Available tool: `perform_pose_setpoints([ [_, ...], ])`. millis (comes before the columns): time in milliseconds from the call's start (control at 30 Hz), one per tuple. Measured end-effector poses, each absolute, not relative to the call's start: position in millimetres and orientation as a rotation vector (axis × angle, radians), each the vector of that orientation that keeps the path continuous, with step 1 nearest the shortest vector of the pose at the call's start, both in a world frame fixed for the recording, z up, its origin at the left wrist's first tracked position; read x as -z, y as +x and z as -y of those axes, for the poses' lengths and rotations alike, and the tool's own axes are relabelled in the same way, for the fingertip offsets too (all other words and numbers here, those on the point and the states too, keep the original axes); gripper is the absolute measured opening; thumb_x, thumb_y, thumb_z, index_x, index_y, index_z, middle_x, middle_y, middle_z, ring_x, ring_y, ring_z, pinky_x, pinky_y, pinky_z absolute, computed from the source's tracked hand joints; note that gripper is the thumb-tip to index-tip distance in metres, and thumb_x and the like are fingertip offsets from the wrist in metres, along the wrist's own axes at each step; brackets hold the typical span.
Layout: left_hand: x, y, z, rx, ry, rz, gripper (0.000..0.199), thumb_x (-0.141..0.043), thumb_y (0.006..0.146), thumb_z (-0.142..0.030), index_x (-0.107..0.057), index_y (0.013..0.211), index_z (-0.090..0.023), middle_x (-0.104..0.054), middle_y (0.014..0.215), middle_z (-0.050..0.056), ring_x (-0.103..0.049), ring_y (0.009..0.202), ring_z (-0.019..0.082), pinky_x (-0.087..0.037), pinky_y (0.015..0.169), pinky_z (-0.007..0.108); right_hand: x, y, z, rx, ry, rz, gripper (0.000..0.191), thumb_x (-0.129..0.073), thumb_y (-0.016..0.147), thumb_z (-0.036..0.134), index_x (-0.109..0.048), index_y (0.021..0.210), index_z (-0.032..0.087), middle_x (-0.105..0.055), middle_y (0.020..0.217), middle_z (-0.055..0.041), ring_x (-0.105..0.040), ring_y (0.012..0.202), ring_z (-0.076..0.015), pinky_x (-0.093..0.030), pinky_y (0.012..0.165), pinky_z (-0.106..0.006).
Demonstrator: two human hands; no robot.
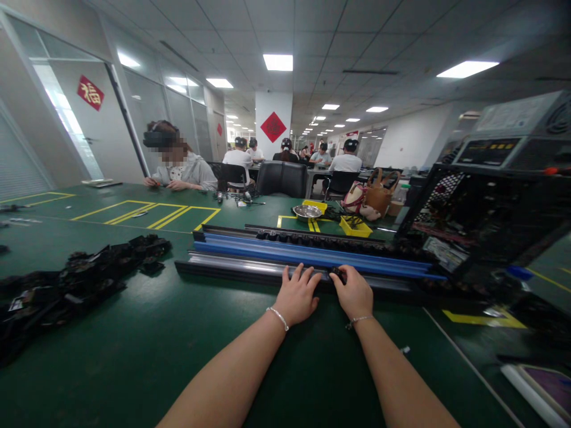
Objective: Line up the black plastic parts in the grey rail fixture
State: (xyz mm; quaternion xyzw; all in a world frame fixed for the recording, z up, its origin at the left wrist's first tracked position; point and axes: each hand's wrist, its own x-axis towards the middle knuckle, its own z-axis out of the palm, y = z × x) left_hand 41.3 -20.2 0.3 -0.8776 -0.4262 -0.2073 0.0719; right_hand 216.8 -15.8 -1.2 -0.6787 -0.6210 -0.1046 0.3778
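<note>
A long black rail [232, 265] with a shiny inner channel lies across the green table, nearest to me. My left hand [298, 297] rests on its front edge with the fingers spread, holding nothing. To the right of it, my right hand [355, 292] pinches a small black part [338, 274] at the rail; the part is mostly covered by the fingers. Just behind runs a long blue strip [276, 249] in a dark frame. Further back is another dark rail [312, 236] with a row of small black pieces in it.
A heap of black parts [84, 273] lies at the left. An open computer case [473, 220] stands at the right. Behind the rails are a metal bowl [307, 211] and a yellow tray [355, 227]. A person [178, 166] sits across the table.
</note>
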Motion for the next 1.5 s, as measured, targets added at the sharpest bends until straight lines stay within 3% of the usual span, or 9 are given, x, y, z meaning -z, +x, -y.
perform_pose_setpoints([
  [433, -0.4, 42.8, 21.0, 0.578, -2.661, 1.218, 0.056, -0.050, 0.083, -0.041, -0.031, 0.136, -0.038, -0.038, 0.142, 0.005, -0.028, 0.131, 0.032, -0.022, 0.101, 0.062, 4.0, 211.3, 12.9, 0.230, -1.665, 1.658, 0.024, -0.044, 0.084, 0.037, -0.059, 0.092, 0.019, -0.066, 0.087, -0.0062, -0.061, 0.082, -0.0198, -0.043, 0.073, -0.030],
  [1100, 0.7, 42.9, 21.0, 0.572, -2.649, 1.207, 0.056, -0.047, 0.084, -0.043, -0.030, 0.137, -0.040, -0.034, 0.144, 0.005, -0.027, 0.130, 0.033, -0.022, 0.100, 0.063, 2.2, 210.7, 15.5, 0.180, -1.611, 1.683, 0.030, -0.037, 0.087, 0.035, -0.061, 0.093, 0.019, -0.068, 0.092, -0.0078, -0.062, 0.083, -0.0193, -0.046, 0.076, -0.032],
  [1500, -1.5, 44.1, 22.5, 0.558, -2.646, 1.237, 0.057, -0.051, 0.082, -0.042, -0.032, 0.136, -0.040, -0.033, 0.145, 0.005, -0.027, 0.131, 0.033, -0.019, 0.101, 0.063, 1.8, 206.7, 16.4, 0.122, -1.549, 1.747, 0.036, -0.034, 0.087, 0.031, -0.064, 0.102, 0.018, -0.068, 0.103, -0.0080, -0.061, 0.094, -0.0194, -0.046, 0.088, -0.035],
])
